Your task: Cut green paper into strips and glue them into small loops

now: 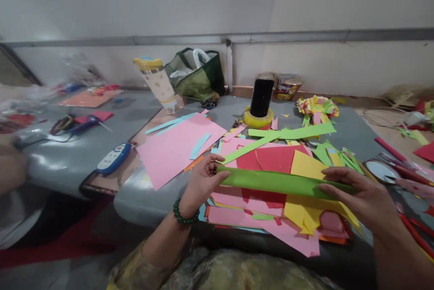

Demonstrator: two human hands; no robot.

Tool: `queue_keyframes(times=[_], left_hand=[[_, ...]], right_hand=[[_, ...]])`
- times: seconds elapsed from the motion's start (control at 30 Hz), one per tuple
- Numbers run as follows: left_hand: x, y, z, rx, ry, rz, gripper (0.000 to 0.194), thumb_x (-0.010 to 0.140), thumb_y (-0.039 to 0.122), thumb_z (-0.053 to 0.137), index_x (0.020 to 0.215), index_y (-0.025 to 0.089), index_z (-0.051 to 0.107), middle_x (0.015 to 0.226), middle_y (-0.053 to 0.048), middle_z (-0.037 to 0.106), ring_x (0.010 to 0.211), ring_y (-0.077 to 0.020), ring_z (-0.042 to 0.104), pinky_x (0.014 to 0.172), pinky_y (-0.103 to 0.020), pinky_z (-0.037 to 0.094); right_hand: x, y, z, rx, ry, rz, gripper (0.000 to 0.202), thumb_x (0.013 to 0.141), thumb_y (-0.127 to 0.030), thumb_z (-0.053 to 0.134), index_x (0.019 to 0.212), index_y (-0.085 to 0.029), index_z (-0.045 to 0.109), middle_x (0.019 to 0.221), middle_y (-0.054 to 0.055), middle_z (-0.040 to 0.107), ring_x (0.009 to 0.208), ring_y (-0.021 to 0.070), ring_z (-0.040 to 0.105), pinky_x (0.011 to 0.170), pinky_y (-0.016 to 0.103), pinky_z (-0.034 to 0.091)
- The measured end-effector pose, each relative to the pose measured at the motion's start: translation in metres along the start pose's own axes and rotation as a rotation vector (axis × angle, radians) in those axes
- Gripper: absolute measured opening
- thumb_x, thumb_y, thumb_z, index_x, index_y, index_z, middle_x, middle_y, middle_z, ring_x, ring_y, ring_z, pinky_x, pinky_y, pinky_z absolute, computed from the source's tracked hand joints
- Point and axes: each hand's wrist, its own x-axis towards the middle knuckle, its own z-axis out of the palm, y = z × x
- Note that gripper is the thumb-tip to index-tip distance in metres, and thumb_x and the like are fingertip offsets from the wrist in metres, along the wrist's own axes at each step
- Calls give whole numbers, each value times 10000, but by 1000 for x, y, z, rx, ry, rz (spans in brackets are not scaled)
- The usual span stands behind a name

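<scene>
A long green paper strip [271,182] stretches between my two hands, above a pile of coloured paper. My left hand [203,176] pinches its left end between thumb and fingers. The right end is gripped by my right hand [356,190], thumb in front. Beneath the strip lie red paper [271,159], yellow paper [307,163] and pink sheets [233,215], partly covered by it. Two lighter green strips [294,133] cross just behind it. Left of the pile rests a large pink sheet [176,149] with a small light blue piece [200,146] on it.
Behind the paper stand a phone [261,97] on a yellow tape roll [258,118], a snack cup [287,86], a tumbler [158,84] and a green bag [200,75]. A paper-strip bundle [318,108] lies back right. Left is a blue-and-white device [114,158]. Another person's arm [11,163] shows far left.
</scene>
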Motion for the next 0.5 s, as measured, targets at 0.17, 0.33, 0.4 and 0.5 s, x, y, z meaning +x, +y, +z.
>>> queue_keyframes(times=[0.17,0.33,0.4,0.5], left_hand=[[-3,2,-1,-84,15,-8,497,572,285,823,982,192,558,591,44,614,534,-120,535,523,-227,390],[-3,7,1,-169,22,0,562,565,252,823,1058,190,561,646,36,653,592,-130,579,566,-236,434],[-3,7,2,-227,27,-11,568,553,242,831,1055,188,572,659,36,652,608,-125,585,583,-230,442],[-2,7,2,-293,39,-40,541,540,243,844,1022,186,605,660,45,624,638,-116,585,601,-215,446]], right_hand=[[1,-2,0,-2,-6,4,453,578,-648,747,774,-243,702,721,39,713,679,231,695,598,321,596],[-1,-3,6,18,32,37,531,528,-709,733,755,-231,698,723,52,700,683,239,686,596,333,596],[-2,6,7,21,49,31,554,537,-728,720,774,-227,707,734,55,701,685,239,685,595,334,595],[-3,19,9,22,71,20,562,548,-735,716,792,-229,716,751,54,710,686,238,689,594,329,597]])
